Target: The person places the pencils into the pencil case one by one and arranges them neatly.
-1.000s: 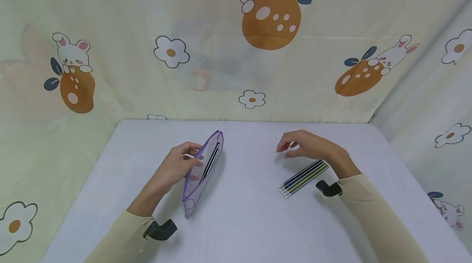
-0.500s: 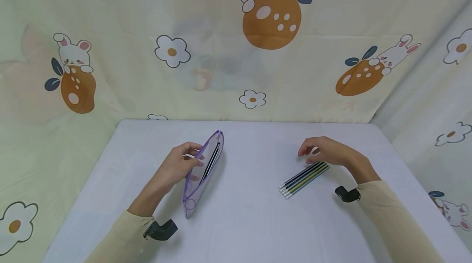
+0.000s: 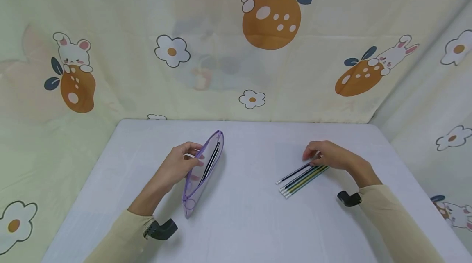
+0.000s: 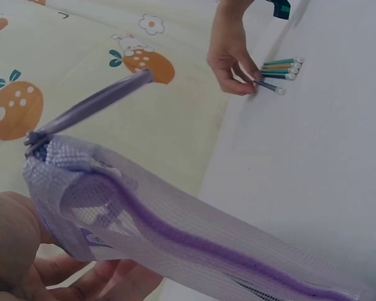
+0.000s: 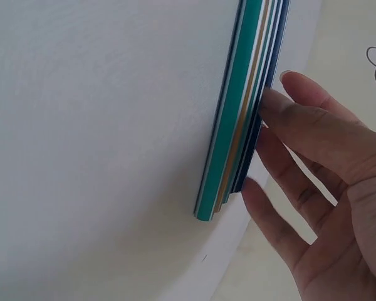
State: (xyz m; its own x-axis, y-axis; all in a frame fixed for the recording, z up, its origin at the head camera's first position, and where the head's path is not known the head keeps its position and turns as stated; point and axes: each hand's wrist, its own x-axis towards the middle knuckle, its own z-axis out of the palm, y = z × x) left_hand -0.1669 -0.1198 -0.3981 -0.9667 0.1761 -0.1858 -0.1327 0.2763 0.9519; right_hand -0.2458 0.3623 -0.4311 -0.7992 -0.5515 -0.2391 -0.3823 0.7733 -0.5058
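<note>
My left hand (image 3: 177, 166) grips the near side of a purple mesh pencil case (image 3: 199, 200), thumb over the rim and fingers behind. The case is unzipped and stands tilted, with dark pencils (image 3: 210, 162) visible inside. At the right, my right hand (image 3: 335, 156) pinches the far end of a dark blue pencil (image 3: 293, 174). That pencil lies angled apart from a row of striped pencils (image 3: 304, 180), their white ends toward me. The right wrist view shows thumb and fingers at the edge of the row, beside the green pencil (image 5: 229, 125).
The white tabletop (image 3: 243, 222) lies under everything. Behind it hangs a cream curtain (image 3: 214, 21) printed with rabbits and flowers. Black wrist cameras (image 3: 162, 230) sit on both sleeves.
My right hand moved right and down to the pencils, then pinched a dark blue pencil and swung it away from the row. The left hand and case stayed put.
</note>
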